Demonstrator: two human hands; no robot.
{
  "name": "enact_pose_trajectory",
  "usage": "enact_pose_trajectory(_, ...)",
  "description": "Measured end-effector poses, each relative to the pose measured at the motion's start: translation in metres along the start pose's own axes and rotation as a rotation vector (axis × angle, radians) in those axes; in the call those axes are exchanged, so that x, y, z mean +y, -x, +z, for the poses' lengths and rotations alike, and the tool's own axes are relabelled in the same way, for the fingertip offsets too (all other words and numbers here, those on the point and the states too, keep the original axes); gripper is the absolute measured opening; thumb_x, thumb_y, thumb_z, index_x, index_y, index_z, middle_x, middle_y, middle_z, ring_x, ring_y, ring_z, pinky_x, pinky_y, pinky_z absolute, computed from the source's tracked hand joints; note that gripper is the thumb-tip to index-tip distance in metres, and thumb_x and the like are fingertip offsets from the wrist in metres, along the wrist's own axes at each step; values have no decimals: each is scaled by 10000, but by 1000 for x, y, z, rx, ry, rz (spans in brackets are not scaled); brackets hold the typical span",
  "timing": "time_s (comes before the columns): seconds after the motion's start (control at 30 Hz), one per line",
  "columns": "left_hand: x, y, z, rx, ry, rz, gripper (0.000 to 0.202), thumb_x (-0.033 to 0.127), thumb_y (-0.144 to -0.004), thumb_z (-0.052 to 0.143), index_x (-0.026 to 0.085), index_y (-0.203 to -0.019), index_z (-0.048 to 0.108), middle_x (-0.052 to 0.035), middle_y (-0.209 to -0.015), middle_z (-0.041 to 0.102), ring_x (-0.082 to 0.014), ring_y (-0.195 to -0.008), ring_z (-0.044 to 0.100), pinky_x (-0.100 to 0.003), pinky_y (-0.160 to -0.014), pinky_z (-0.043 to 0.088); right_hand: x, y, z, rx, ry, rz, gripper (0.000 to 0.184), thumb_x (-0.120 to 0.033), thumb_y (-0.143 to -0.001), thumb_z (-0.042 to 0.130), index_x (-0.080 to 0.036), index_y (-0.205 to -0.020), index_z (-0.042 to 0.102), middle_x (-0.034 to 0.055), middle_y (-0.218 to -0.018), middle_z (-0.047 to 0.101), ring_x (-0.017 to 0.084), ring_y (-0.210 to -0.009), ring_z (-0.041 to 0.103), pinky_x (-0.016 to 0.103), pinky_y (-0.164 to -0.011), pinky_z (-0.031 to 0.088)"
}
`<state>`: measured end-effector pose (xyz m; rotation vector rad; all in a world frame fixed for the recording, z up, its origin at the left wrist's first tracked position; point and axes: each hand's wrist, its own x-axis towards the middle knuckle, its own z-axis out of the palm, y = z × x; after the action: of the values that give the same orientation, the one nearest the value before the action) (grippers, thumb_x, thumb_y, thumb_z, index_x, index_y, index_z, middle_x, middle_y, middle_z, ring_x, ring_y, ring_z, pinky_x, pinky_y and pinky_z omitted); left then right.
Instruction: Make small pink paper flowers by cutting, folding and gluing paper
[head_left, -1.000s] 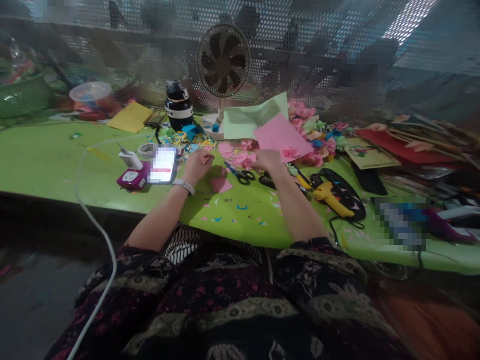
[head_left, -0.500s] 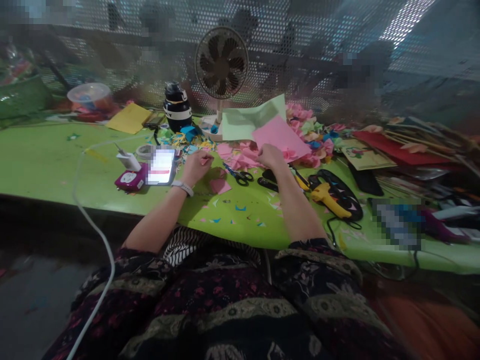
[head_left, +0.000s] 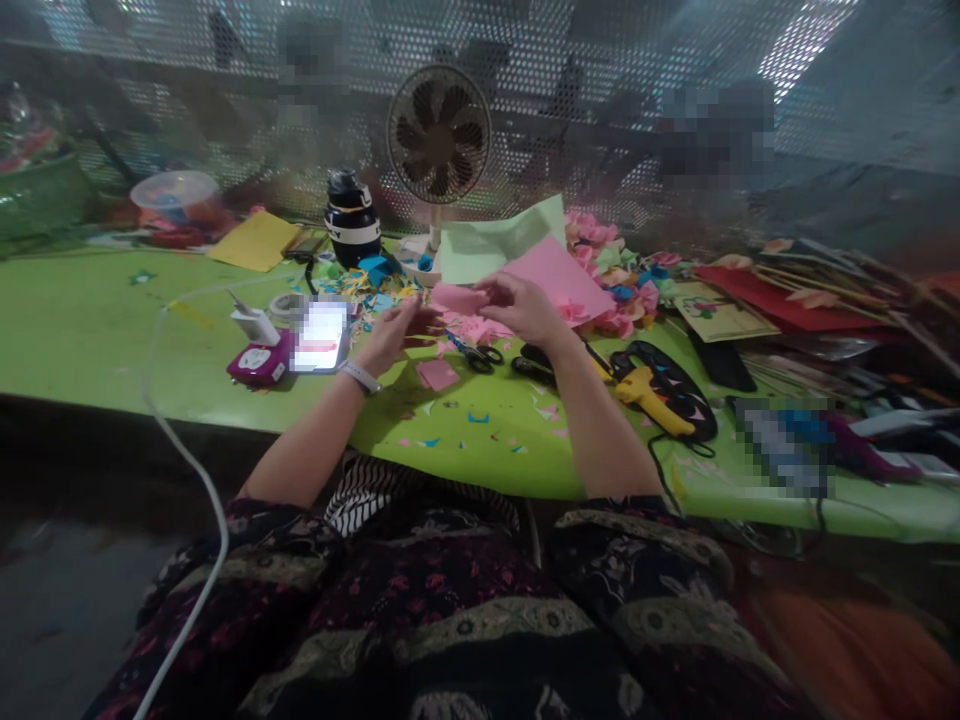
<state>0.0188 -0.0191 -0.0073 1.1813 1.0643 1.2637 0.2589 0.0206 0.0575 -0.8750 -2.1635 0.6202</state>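
Observation:
Over the green table (head_left: 90,320) my right hand (head_left: 521,305) is lifted and pinches a small pink paper piece (head_left: 456,297) by its right end. My left hand (head_left: 397,335) is raised just below and left of it, fingers curled and partly apart, its fingertips close to the pink piece; whether they touch it I cannot tell. A pink paper square (head_left: 437,374) lies on the table under the hands. Blue-handled scissors (head_left: 476,350) lie right of that square. Behind the hands lie a big pink sheet (head_left: 559,275) and a pale green sheet (head_left: 491,240).
A phone (head_left: 322,335), a magenta box (head_left: 255,362) and a white charger with cable (head_left: 251,320) sit left. A yellow glue gun (head_left: 652,390) lies right, with stacked paper and sticks beyond. A small fan (head_left: 439,135), a black bottle (head_left: 349,225) and paper flowers (head_left: 607,260) stand behind.
My right hand came off the paper heap with a pink piece and rose toward the middle. My left hand lifted off the table toward it.

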Motion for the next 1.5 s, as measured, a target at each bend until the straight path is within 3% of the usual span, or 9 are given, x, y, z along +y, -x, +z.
enact_pose_trajectory(0.13, 7, 2, -2, -123, 205, -188, 688, 789, -839, 551, 132, -870, 751, -155, -839, 772, -259, -841, 760, -329, -723, 600, -13, 5, 17, -106, 146, -131, 321, -122, -838, 677, -210, -1142, 727, 55, -1048, 765, 216, -934, 701, 364, -866, 556)
enact_pose_trajectory(0.33, 6, 5, 1, -79, 247, -123, 251, 292, -720, 890, 130, -828, 733, -37, -778, 740, -109, -648, 687, -217, -637, 590, -6, 12, 24, -82, 416, -228, 441, -72, -900, 586, -227, -1301, 680, 97, -1222, 727, 281, -1125, 664, 458, -987, 542)
enact_pose_trajectory(0.43, 5, 6, 3, -56, 302, -85, 204, 225, -723, 880, 132, -808, 720, -6, -758, 715, -76, -625, 653, -173, -586, 564, -4, 19, 31, 10, 543, -298, 551, -66, -910, 586, -269, -1423, 593, 104, -1444, 595, 323, -1340, 522, 546, -1108, 464)
enact_pose_trajectory(0.73, 5, 11, 11, -98, 418, -88, 115, 79, -782, 769, 134, -876, 731, -30, -858, 753, -99, -758, 704, -196, -693, 596, 3, 35, 58, 36, 450, -488, 167, -247, -957, 669, -322, -1069, 767, 27, -1451, 598, 266, -1368, 501, 530, -1136, 447)
enact_pose_trajectory(0.87, 4, 13, 14, -165, 438, -50, 144, 114, -782, 785, 146, -918, 751, -30, -898, 773, -122, -815, 727, -283, -842, 614, 2, 37, 64, 202, 248, -382, 151, -370, -989, 631, -290, -1012, 756, 55, -1391, 622, 267, -1319, 543, 528, -1094, 490)
enact_pose_trajectory(1.0, 4, 14, 16, -178, 439, -52, 138, 239, -823, 786, 160, -932, 753, -66, -941, 792, -180, -884, 753, -360, -929, 599, 0, 40, 72, 354, -27, -144, 366, -575, -981, 567, -237, -989, 707, 109, -1287, 643, 250, -1153, 638, 430, -907, 599)
enact_pose_trajectory(1.13, 5, 16, 18, -198, 430, -79, 361, 492, -868, 736, 154, -995, 739, -120, -995, 794, -253, -993, 758, -426, -983, 581, -2, 41, 75, 384, -176, 24, 489, -691, -919, 573, -209, -896, 655, 69, -921, 688, 196, -798, 659, 365, -730, 596)
enact_pose_trajectory(1.33, 7, 21, 21, -224, 278, 54, 367, 230, -686, 911, 149, -1003, 744, -70, -1002, 783, -189, -922, 755, -387, -991, 563, -4, 42, 75, 392, -230, 79, 501, -721, -871, 611, -221, -898, 610, 37, -846, 681, 193, -731, 673, 354, -697, 572)
enact_pose_trajectory(1.5, 8, 22, 24, -179, 236, 58, 307, 233, -710, 896, 141, -962, 746, -64, -965, 785, -165, -862, 748, -359, -926, 587, -6, 42, 75, 371, -244, 132, 545, -770, -834, 612, -229, -893, 580, 28, -824, 685, 191, -705, 686, 343, -665, 565)
